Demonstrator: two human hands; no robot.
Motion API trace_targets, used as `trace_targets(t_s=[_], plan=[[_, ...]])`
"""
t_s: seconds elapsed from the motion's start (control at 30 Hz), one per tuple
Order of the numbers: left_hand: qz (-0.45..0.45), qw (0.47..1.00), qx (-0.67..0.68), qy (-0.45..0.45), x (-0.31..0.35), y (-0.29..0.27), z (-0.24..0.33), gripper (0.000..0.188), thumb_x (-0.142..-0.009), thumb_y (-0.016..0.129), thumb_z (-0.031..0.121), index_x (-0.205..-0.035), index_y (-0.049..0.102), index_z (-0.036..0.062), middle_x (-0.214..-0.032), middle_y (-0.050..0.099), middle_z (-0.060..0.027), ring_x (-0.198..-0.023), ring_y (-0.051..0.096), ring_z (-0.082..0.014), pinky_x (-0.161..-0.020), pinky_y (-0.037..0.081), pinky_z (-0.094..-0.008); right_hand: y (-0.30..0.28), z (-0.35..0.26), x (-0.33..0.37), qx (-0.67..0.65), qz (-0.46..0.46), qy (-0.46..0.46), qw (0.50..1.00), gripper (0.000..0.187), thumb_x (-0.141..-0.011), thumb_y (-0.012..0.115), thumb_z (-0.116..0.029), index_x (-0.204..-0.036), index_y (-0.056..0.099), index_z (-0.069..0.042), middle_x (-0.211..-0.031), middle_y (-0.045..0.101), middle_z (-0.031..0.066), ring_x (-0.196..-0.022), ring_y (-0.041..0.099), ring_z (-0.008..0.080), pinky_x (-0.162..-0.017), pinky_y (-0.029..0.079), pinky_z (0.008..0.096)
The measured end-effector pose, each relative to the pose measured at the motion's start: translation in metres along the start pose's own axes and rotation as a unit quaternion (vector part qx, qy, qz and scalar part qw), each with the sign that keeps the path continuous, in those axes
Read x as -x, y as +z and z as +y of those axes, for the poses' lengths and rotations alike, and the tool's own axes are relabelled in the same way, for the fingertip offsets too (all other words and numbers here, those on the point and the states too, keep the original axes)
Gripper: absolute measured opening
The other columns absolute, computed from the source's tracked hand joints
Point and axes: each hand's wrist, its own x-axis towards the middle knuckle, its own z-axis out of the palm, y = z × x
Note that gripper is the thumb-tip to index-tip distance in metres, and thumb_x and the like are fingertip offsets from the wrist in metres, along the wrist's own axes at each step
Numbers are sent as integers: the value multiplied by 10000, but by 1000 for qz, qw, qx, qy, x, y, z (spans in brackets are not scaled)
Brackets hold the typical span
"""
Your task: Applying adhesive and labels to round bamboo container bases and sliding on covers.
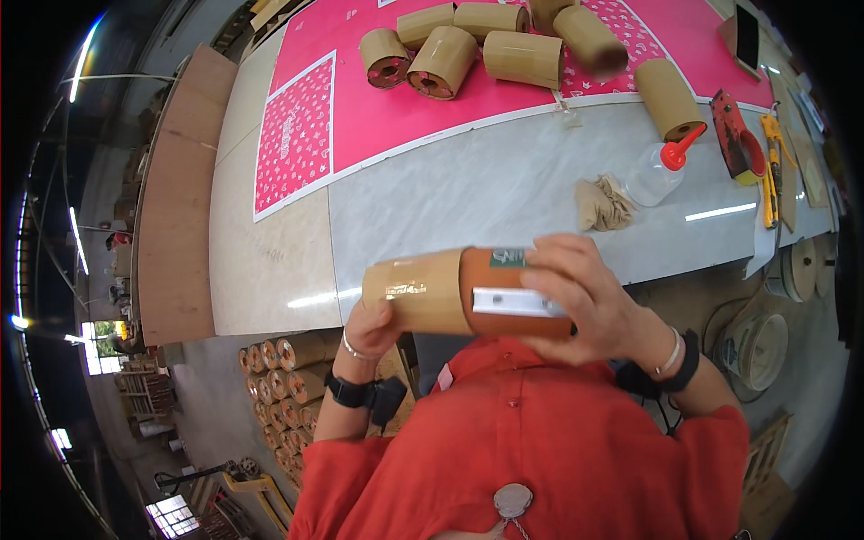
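Close to my red shirt I hold a cylinder level with both hands. Its left part is a shiny brown paper-covered tube (423,286), and an orange-brown cylinder (481,315) with a pale metal strip and a green label sticks out at the right. Fingers of my left hand (371,322) are wrapped round the tube's left end, partly hidden beneath it. My right hand (589,292) grips the orange-brown cylinder's right end, fingers over the top. Whether the cylinder runs inside the tube I cannot tell.
Several brown tubes (524,59) lie on pink printed sheets (387,126) at the table's far side. To the right are a squeeze bottle (655,175), a crumpled cloth (605,202), a red tool (736,139) and a yellow cutter (770,171). Stacked tubes (281,382) stand lower left.
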Motion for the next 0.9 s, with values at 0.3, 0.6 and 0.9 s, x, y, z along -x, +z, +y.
trace_targets(t_s=[0.3, 0.6, 0.9], plan=[[23, 973, -214, -80, -23, -22, -12, 672, -793, 723, 172, -1358, 387, 33, -1290, 516, -87, -1202, 480, -211, -1018, 369, -366, 30, 41, 15, 35, -62, 75, 995, 665, -627, 766, -142, -1238, 513, -63, -1225, 467, 176, -1131, 450, 363, -935, 431, 452], [58, 995, 24, -79, -22, -27, -14, 691, -784, 713, 192, -1348, 375, -20, -1333, 479, -147, -1252, 450, -278, -1061, 337, -417, 30, 41, 9, 65, -94, 77, 990, 681, -617, 785, -209, -1253, 550, -142, -1200, 478, 149, -1074, 484, 324, -887, 444, 420], [-60, 987, 106, -105, -24, -42, -8, 708, -755, 721, 142, -1350, 374, -20, -1332, 474, -170, -1248, 459, -294, -1038, 379, -421, 33, 41, 3, 74, -113, 69, 988, 696, -581, 805, -215, -1223, 547, -137, -1153, 466, 135, -1012, 489, 294, -846, 458, 399]])
